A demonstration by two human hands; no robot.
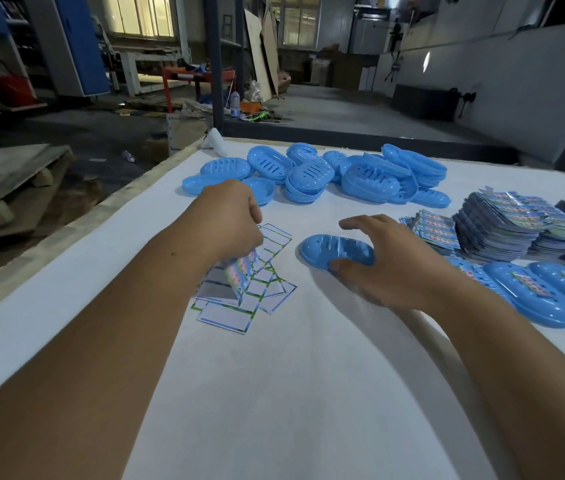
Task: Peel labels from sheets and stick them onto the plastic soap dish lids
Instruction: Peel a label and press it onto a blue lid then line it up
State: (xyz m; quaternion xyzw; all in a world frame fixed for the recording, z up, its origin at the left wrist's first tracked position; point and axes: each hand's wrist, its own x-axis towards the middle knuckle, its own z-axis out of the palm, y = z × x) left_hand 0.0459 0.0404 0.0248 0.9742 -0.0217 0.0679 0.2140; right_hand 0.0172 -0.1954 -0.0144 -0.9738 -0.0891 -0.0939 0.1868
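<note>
The person stood at a table (274,393) covered in white cloth, both bare arms reaching forward. The left hand (231,216) was curled, pinching a printed label (239,271) that hung blurred from its fingertips, just above a scatter of spent backing sheets (257,289). The right hand (392,265) lay over a single blue soap dish lid (329,251) in the middle of the cloth, thumb hooked against its near edge and fingers arched over the far side, steadying it. An unlabelled heap of blue lids (312,174) lay at the far side; stacks of fresh label sheets (502,226) stood to the right, and finished lids with labels on (537,292) lay near the right forearm.

It looked to me like the moment between peeling and sticking: label free, lid held ready. The next move would call for carrying the label across to the lid, squaring it over the slotted top and pressing it flat without a crease, while the right hand kept the lid from sliding on the cloth
</note>
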